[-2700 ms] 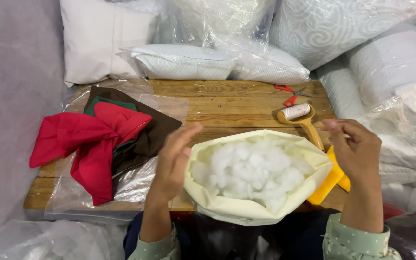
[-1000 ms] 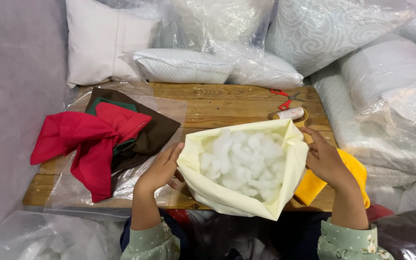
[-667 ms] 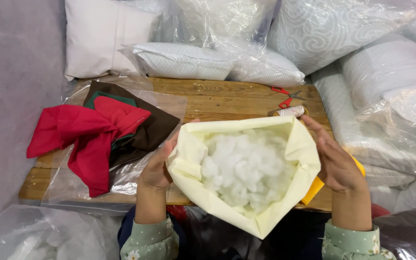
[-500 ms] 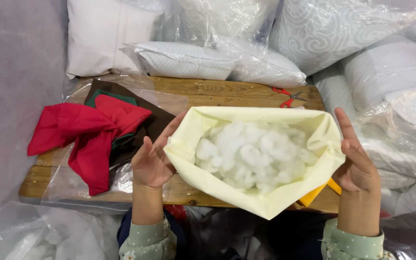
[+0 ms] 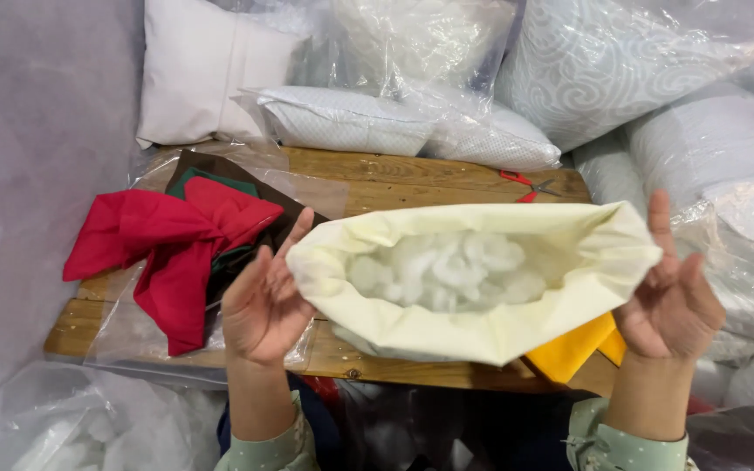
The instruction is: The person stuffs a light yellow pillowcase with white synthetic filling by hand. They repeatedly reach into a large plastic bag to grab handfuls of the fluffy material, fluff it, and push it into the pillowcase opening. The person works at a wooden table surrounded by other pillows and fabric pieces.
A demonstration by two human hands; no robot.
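A pale yellow fabric cover (image 5: 482,327) is stretched wide between my hands above the wooden table (image 5: 412,174). White fluffy stuffing (image 5: 451,270) fills its open mouth. My left hand (image 5: 263,301) presses flat against the cover's left end, fingers spread upward. At the cover's right end, my right hand (image 5: 669,292) does the same, palm inward. Neither hand curls around the cloth; both push it from the sides.
Red cloth (image 5: 167,240) lies over dark green and brown fabric on the table's left. Yellow fabric (image 5: 573,353) sits under the cover. Red-handled scissors (image 5: 525,183) lie at the back. Plastic-wrapped pillows (image 5: 351,122) crowd the back and right; a bag of stuffing (image 5: 89,427) sits lower left.
The cover was lifted and turned from lying on the table to a wide, flattened opening between my hands. My hands moved apart to its two ends.
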